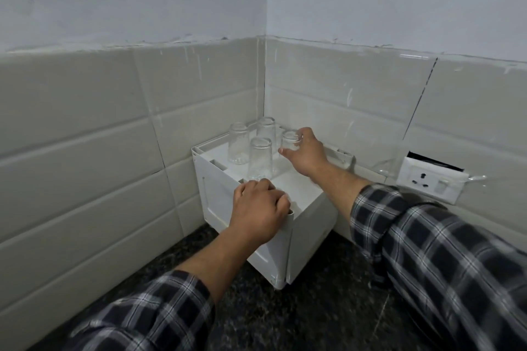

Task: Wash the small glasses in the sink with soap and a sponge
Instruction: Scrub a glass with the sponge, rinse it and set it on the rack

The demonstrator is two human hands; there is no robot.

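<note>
We see dark counter (328, 316), white box (222, 196) on it in tiled corner. Our left hand (258, 208) curled at box's near corner; whether it grips anything, we cannot tell. Our right hand (306, 155) grasps one upturned glass (289, 141); three more glasses (259, 158) stand beside it on box top. No sink, soap or sponge in view, so we judge washing not begun.

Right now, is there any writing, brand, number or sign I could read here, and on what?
None can be read. The white box, the upturned glasses, the small glass that the right hand grips, and the wall socket bear no visible lettering.
</note>
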